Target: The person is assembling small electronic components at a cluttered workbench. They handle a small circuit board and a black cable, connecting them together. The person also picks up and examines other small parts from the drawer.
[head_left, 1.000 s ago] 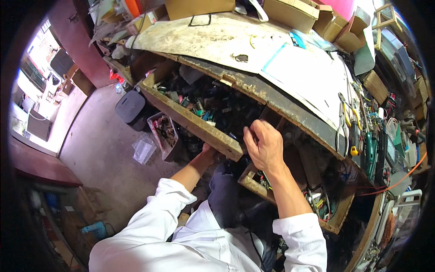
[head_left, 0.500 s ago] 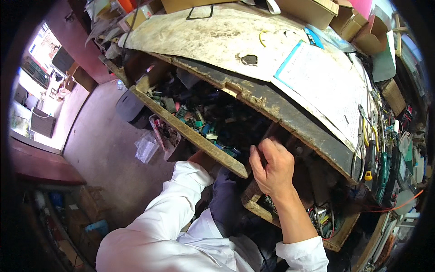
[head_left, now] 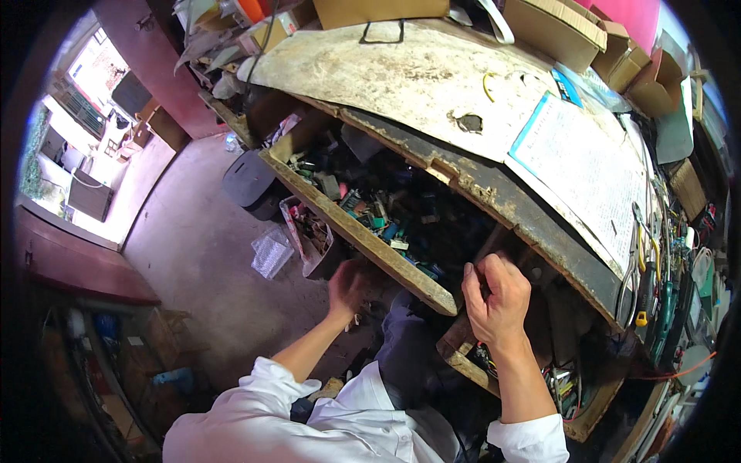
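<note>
In the head view, the long wooden drawer (head_left: 363,231) stands pulled out under the worn workbench top (head_left: 401,77), its long axis running from the upper left toward the lower centre of the frame, full of small electronic parts. The left hand (head_left: 349,287) sits under its front edge, blurred; its grip cannot be told. The right hand (head_left: 498,297), right of centre, is clenched at the drawer's lower end; whether it grasps anything cannot be told.
</note>
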A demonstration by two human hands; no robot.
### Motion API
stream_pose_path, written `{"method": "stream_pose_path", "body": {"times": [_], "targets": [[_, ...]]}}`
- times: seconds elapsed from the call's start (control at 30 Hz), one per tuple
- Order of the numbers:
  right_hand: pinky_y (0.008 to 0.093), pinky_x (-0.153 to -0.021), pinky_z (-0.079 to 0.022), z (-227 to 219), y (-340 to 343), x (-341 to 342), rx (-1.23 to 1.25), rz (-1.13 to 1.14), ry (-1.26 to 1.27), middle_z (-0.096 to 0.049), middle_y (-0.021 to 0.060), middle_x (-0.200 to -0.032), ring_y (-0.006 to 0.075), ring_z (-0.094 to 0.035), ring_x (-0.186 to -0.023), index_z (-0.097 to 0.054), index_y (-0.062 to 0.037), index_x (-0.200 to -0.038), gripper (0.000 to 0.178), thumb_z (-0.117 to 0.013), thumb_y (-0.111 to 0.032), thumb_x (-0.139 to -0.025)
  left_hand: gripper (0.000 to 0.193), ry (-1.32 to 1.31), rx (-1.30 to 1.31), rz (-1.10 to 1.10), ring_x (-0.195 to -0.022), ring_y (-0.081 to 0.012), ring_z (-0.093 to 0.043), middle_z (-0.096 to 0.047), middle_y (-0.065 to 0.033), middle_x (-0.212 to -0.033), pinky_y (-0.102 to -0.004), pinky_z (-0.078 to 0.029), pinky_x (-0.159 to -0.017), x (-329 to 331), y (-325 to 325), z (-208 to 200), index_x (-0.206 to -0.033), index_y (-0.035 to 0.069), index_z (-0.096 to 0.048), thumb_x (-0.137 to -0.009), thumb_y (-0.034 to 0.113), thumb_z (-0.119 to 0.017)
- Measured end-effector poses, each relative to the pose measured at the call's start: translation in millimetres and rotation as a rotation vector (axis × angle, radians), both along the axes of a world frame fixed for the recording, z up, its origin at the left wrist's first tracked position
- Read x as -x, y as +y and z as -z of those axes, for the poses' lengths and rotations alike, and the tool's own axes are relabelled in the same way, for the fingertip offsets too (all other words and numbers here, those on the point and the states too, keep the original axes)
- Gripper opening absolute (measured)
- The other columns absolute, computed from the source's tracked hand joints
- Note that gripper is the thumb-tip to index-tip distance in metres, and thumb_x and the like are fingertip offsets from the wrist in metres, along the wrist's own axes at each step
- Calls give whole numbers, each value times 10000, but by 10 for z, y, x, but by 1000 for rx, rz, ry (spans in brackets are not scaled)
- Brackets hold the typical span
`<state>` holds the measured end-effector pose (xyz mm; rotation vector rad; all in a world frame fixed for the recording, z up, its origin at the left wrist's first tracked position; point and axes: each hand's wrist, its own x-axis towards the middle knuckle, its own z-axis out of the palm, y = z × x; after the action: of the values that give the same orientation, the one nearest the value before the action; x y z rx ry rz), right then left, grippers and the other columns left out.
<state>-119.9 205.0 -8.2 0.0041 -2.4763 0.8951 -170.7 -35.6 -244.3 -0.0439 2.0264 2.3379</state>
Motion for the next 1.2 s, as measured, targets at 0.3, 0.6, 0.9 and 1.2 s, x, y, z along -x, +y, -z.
{"method": "stream_pose_path", "body": {"times": [0.3,0.6,0.9,1.2], "targets": [[388,-518,-410,-30,-10,26,-4,2,19,-504,148,-627,322,-514,-560,-491,-33,-696,247,-699,-57,-827,130,540,371,-435,-905,-117,-597,-641,-69,-986,-272,-481,-835,626,-509,-1598,-1077,-7,-598,-972,67,-576],[395,-513,-424,26,15,13,12,-7,21,-501,147,-622,327,-529,-555,-503,-38,-700,236,-702,-68,-823,151,629,749,180,-764,-129,-658,-698,-85,-864,-276,-509,-704,1092,-191,-2578,-988,-20,-686,-862,63,-686],[396,-505,-425,-8,27,15,3,-8,20,-504,149,-626,326,-531,-547,-509,-39,-701,233,-707,-72,-818,209,731,1228,623,-904,-340,-630,-632,-140,-890,-443,-512,-798,1382,49,-2701,-948,41,-710,-818,204,-717],[399,-511,-438,9,47,12,14,1,5,-515,152,-631,334,-545,-556,-514,-39,-709,223,-701,-81,-824,292,589,1232,626,-779,-353,-657,-663,-158,-781,-439,-508,-693,1265,73,-2926,-844,43,-734,-780,328,-749]]}}
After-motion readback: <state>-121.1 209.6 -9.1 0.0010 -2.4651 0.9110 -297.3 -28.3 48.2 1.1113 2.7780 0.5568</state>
